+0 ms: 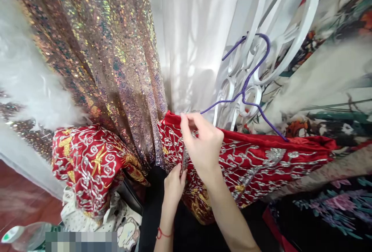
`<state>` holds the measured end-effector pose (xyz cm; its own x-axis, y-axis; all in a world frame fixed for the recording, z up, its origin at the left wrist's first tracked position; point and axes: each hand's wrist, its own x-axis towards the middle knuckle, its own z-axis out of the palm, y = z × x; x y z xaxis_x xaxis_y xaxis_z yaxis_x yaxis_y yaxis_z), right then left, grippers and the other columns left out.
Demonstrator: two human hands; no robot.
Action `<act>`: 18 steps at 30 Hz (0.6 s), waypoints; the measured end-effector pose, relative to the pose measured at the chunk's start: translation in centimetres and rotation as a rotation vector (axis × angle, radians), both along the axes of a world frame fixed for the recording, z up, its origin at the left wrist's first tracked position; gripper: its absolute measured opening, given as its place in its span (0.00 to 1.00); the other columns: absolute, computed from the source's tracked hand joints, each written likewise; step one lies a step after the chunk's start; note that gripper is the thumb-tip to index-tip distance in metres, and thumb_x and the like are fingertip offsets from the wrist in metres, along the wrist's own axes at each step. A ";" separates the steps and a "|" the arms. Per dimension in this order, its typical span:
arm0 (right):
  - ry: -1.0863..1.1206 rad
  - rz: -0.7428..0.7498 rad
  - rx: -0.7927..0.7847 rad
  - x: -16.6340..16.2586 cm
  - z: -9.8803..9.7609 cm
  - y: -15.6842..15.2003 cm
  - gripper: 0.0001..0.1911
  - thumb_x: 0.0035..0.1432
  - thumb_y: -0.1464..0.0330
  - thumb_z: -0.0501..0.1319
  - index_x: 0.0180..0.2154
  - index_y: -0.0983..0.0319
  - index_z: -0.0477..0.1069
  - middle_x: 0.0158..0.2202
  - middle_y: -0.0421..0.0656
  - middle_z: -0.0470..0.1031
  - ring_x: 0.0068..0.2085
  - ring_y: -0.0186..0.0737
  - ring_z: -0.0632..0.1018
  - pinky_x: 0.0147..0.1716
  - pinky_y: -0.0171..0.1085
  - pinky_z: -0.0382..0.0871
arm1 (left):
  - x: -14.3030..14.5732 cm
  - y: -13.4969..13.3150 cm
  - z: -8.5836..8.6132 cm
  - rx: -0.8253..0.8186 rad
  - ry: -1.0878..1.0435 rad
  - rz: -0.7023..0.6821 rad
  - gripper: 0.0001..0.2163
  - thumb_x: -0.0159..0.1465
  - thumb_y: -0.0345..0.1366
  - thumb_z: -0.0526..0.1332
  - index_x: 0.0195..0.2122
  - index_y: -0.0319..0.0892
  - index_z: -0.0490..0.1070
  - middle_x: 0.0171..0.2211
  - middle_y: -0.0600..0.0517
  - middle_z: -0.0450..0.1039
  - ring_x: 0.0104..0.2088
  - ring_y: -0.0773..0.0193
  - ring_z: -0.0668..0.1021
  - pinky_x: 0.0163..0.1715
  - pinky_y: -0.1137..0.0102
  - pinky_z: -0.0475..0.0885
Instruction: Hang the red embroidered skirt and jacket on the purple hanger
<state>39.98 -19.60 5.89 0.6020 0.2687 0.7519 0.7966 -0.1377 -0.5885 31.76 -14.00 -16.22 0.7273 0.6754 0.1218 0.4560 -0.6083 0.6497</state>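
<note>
— What do the hands hold?
— The left hand, lower, pinches the edge of the red embroidered garment; the right hand above it closes its fingertips on the same edge.
— Where is the garment?
— On a purple hanger, hooked on white scrollwork. Sequined fabric hangs left.

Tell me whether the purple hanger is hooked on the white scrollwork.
Yes. The purple hanger has its hook looped around the white scrollwork, while the red garment hangs from it.
</note>
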 end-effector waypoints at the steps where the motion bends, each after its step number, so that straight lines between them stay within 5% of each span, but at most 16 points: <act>1: -0.079 -0.043 -0.065 0.5 1.0 0.6 0.17 0.68 0.64 0.55 0.29 0.61 0.74 0.26 0.45 0.77 0.32 0.40 0.76 0.38 0.41 0.67 | 0.1 -0.1 0.2 0.004 -0.009 0.003 0.09 0.68 0.32 0.55 0.44 0.44 0.74 0.38 0.47 0.79 0.38 0.58 0.81 0.34 0.71 0.68; 4: -0.085 -0.171 -0.377 2.1 3.0 2.8 0.12 0.62 0.74 0.59 0.26 0.63 0.74 0.26 0.48 0.76 0.38 0.49 0.77 0.51 0.54 0.61 | 0.0 -0.3 1.1 0.003 -0.005 0.006 0.07 0.69 0.36 0.55 0.39 0.44 0.72 0.32 0.50 0.76 0.33 0.61 0.79 0.31 0.72 0.66; 8: -0.042 -0.108 -0.680 2.7 3.3 4.0 0.11 0.59 0.80 0.58 0.26 0.66 0.74 0.22 0.45 0.73 0.31 0.44 0.77 0.55 0.55 0.56 | -0.5 -0.5 2.0 -0.022 -0.010 -0.001 0.08 0.69 0.38 0.55 0.34 0.44 0.70 0.29 0.52 0.74 0.29 0.63 0.77 0.30 0.72 0.65; 14: -0.126 0.256 -0.285 0.2 1.7 0.4 0.18 0.61 0.79 0.50 0.49 0.66 0.71 0.44 0.48 0.78 0.46 0.43 0.77 0.48 0.44 0.65 | -1.1 -0.3 2.1 -0.108 -0.149 0.012 0.06 0.65 0.38 0.58 0.33 0.44 0.71 0.27 0.53 0.73 0.28 0.63 0.76 0.31 0.72 0.67; 18: -0.094 0.348 -0.069 -1.3 -1.8 -3.3 0.21 0.62 0.75 0.53 0.56 0.62 0.66 0.40 0.43 0.77 0.44 0.40 0.76 0.52 0.43 0.67 | -1.5 0.5 1.9 -0.318 -0.314 -0.056 0.09 0.64 0.44 0.60 0.36 0.44 0.72 0.27 0.52 0.74 0.30 0.61 0.77 0.33 0.69 0.71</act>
